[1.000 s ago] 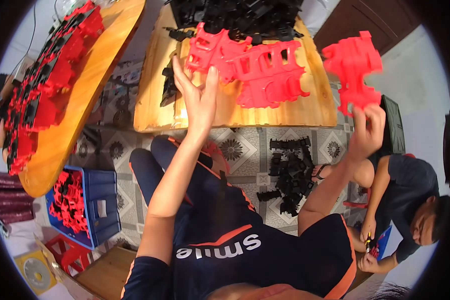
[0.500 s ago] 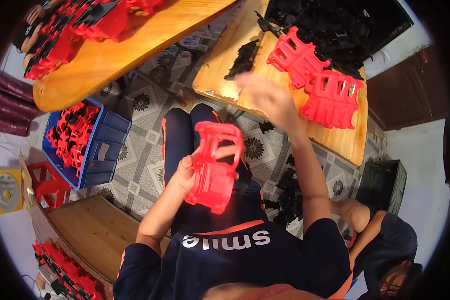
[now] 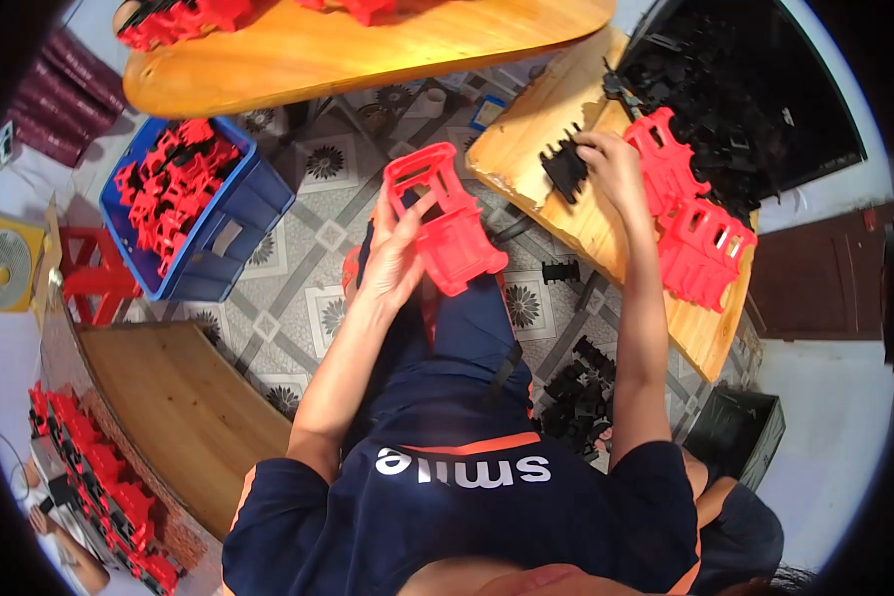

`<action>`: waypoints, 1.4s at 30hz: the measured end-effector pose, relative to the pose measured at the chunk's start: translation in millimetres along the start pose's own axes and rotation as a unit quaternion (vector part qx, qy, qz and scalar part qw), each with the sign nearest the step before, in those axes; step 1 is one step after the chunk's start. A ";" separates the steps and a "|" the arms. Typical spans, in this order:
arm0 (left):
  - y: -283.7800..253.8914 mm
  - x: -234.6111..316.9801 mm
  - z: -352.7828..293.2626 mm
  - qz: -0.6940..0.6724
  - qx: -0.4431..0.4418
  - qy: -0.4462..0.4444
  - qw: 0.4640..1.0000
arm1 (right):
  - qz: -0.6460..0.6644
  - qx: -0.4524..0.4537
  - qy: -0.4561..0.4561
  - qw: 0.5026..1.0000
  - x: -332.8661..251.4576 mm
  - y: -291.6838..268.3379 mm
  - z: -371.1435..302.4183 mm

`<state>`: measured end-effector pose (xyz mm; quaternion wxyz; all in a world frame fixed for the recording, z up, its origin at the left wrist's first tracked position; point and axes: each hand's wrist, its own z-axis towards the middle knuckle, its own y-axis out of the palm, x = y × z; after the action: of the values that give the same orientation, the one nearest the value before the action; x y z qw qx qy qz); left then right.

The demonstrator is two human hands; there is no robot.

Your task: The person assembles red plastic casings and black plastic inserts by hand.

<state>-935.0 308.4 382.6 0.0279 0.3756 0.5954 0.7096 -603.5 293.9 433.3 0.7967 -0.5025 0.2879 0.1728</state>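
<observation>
My left hand (image 3: 392, 260) is closed on a red plastic frame (image 3: 459, 246), held tilted above my lap. This frame has an open window at its far end and a ribbed, curved body nearer me. Over the wooden table (image 3: 512, 149) on the right, my right hand (image 3: 618, 171) pinches a black toothed plastic part (image 3: 563, 171) by its right end. Whether that part still touches the tabletop I cannot tell. Just right of my right hand lie two similar red frames, the far one (image 3: 666, 164) and the near one (image 3: 703, 250).
Black parts (image 3: 700, 114) are heaped at the table's far right. A blue crate (image 3: 236, 243) of red and black pieces stands on the left floor. Another wooden table (image 3: 368, 70) crosses ahead. Black parts (image 3: 571, 392) lie on the floor beside a person (image 3: 740, 536) at lower right.
My right hand has come down onto the black part and gripped it. My left hand has moved forward and turned the red frame. The whole view has swung.
</observation>
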 end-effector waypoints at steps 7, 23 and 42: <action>14.1 -13.0 0.3 0.049 0.031 0.047 0.997 | 0.042 -0.007 0.022 0.999 -144.1 6.7 -102.6; 29.0 -8.2 -10.5 0.063 0.026 0.075 0.995 | -0.069 0.054 -0.123 0.988 -161.6 52.5 -127.5; 92.6 80.4 -25.4 0.244 0.109 0.385 0.883 | 0.399 -0.271 -0.109 0.869 -215.8 47.8 -58.1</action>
<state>-969.2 299.8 502.7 -0.4192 0.2070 0.5224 0.7131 -814.1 265.4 517.1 0.5188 -0.5192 0.3168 0.6008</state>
